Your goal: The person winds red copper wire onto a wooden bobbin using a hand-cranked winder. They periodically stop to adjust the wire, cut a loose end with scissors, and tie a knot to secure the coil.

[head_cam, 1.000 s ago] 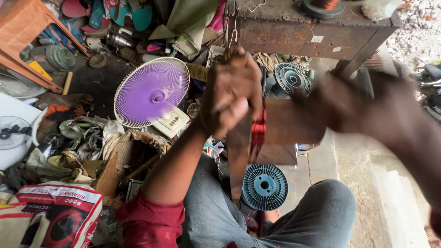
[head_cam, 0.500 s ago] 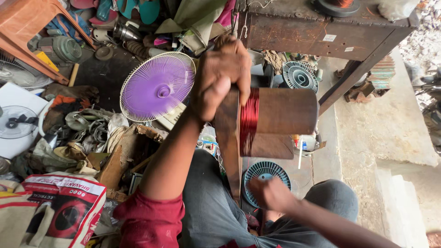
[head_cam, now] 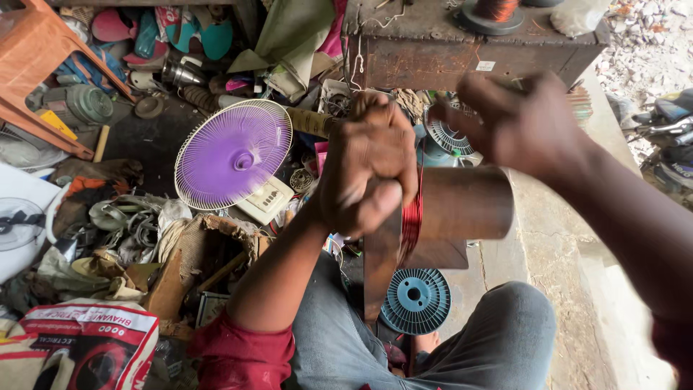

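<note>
Copper wire (head_cam: pixel 412 217), red-brown and glossy, sits wound in a narrow band around the brown cylinder (head_cam: pixel 465 203), right where that former meets an upright wooden board (head_cam: pixel 380 267). We see the cylinder's long axis running left to right across the view, out from the board toward the right. Our left hand (head_cam: pixel 368 170) is closed in a fist over the top of the board, touching it just left of the coil, so it is plainly the nearer hand to the wire. What the fist holds inside, beyond the board's edge, we cannot tell. Our right hand (head_cam: pixel 523 126) is blurred, raised above and behind the cylinder's free end, apart from it; its fingers look loosely curled, but whether it pinches a strand we cannot tell.

Below the cylinder a blue plastic spool (head_cam: pixel 415 296) lies flat on the floor between our knees. Behind, a dark metal desk (head_cam: pixel 433 54) carries another reel of copper wire (head_cam: pixel 494 11). To the left leans a purple fan guard (head_cam: pixel 232 155), with a cream switch panel (head_cam: pixel 267 202) just beneath it. At lower left lies a red, white and black printed bag (head_cam: pixel 79 347), and an orange plastic stool (head_cam: pixel 40 65) stands at upper left.
</note>
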